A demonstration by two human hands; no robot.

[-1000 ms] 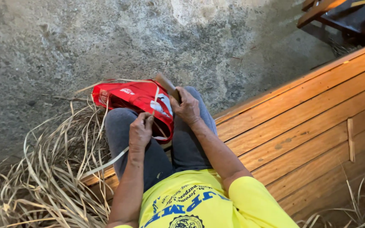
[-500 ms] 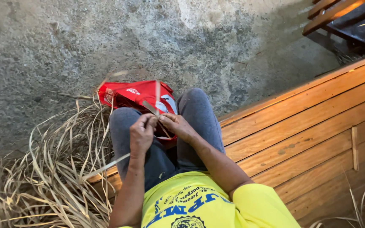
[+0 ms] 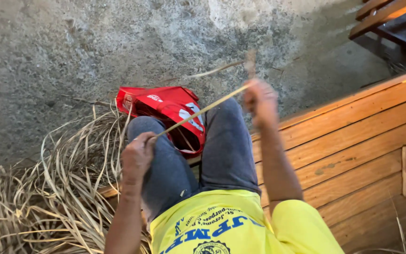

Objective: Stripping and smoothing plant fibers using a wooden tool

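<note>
A pale dried leaf strip (image 3: 198,113) stretches taut between my two hands, over my knees. My left hand (image 3: 137,155) grips its lower end on my left knee. My right hand (image 3: 259,101) is raised and blurred, holding the strip's upper end; a small brownish tool (image 3: 250,61) seems to stick up from that fist. A red bag (image 3: 165,110) lies open between my knees on the floor. I sit in grey trousers and a yellow shirt.
A heap of dried leaf strips (image 3: 48,188) lies at my left. A wooden plank bench (image 3: 363,141) runs to my right. Rough concrete floor (image 3: 95,42) lies ahead. A wooden piece of furniture (image 3: 391,19) stands at the top right.
My hands were close together over the red bag. My right hand has swept up and to the right, drawing the strip out, while my left hand moved down onto my knee.
</note>
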